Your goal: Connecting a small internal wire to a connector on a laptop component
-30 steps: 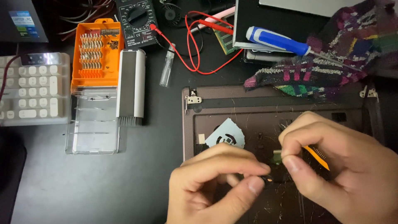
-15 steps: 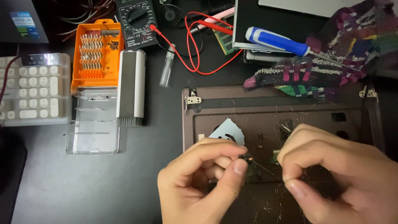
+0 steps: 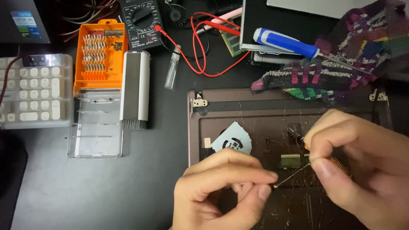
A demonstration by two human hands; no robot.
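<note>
An opened brown laptop base [image 3: 255,111] lies on the dark desk, dusty and strewn with fine hairs. My left hand [image 3: 221,194] hovers over its lower middle, thumb and forefinger pinched at the end of a thin metal wire [image 3: 293,174]. The wire slants up to my right hand [image 3: 362,170], which pinches it together with a small orange-handled tool [image 3: 336,162]. A round fan with a pale sticker [image 3: 232,141] shows just above my left hand. A small greenish part [image 3: 290,160] sits between the hands.
An orange bit case [image 3: 99,55] with a clear lid [image 3: 96,132] and a grey brush block [image 3: 135,89] lie left of the laptop. Beyond are a white keyboard [image 3: 34,91], a multimeter [image 3: 140,21] with red leads [image 3: 200,47], a blue screwdriver [image 3: 285,42] and a knitted cloth [image 3: 336,68].
My hands have drawn apart: the right one slid right, the left shifted slightly right and down. The thin wire now shows stretched between them.
</note>
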